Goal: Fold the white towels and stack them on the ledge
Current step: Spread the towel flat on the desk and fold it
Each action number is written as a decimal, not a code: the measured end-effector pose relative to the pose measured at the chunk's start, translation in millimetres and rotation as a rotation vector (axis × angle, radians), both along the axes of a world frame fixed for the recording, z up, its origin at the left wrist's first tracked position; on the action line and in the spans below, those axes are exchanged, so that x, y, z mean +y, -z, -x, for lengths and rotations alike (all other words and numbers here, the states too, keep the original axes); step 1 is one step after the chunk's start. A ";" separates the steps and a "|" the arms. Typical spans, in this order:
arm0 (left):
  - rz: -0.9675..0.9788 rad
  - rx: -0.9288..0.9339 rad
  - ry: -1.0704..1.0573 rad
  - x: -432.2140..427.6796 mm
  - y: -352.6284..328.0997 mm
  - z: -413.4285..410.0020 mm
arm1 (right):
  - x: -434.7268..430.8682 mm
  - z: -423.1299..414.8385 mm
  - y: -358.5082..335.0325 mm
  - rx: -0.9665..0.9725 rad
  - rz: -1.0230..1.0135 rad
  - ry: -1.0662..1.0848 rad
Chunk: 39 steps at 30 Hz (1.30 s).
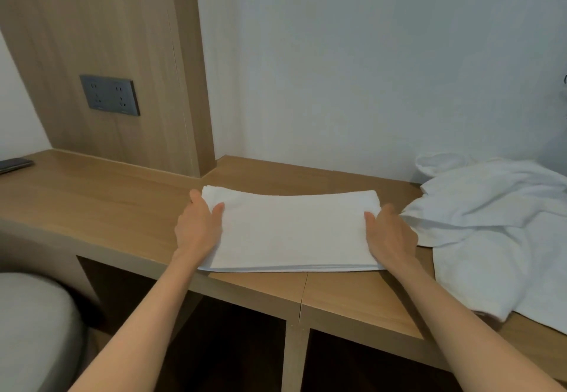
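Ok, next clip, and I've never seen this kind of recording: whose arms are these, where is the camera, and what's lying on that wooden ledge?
There is no machine here. These are a person's two bare arms, filmed by a single wide-angle camera worn on the head, looking forward and down. The left hand and the right hand each hold one short end of a folded towel, thumbs on top. It lies flat on the wooden ledge. To its right, a crumpled heap of white towel hangs over the ledge's front edge. At the far left lies a dark flat thing, perhaps a phone. A grey socket plate sits on the wood panel behind.
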State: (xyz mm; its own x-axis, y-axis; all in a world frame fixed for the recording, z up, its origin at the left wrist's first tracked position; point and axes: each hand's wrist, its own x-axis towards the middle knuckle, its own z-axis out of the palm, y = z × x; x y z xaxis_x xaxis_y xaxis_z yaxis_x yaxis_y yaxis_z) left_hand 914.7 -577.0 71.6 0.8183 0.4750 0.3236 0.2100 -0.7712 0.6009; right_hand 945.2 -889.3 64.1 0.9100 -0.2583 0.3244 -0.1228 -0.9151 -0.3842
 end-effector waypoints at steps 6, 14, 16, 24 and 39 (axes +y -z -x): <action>0.078 -0.156 0.041 13.6 -2.3 -17.2 | 5.4 -17.7 -4.0 -0.134 -0.101 -0.055; 0.210 -0.239 0.017 43.1 -8.2 -73.4 | 26.2 -87.3 -20.7 -0.195 -0.148 -0.098; 0.231 -0.231 0.012 48.1 -19.0 -82.1 | 36.1 -97.3 -29.9 -0.180 -0.146 -0.104; 0.346 -0.151 0.014 76.5 -102.7 -74.0 | 71.1 -105.6 -115.2 -0.077 -0.226 -0.167; 0.435 -0.107 -0.227 111.0 -180.5 40.9 | 121.3 -49.1 -197.0 0.035 -0.269 -0.358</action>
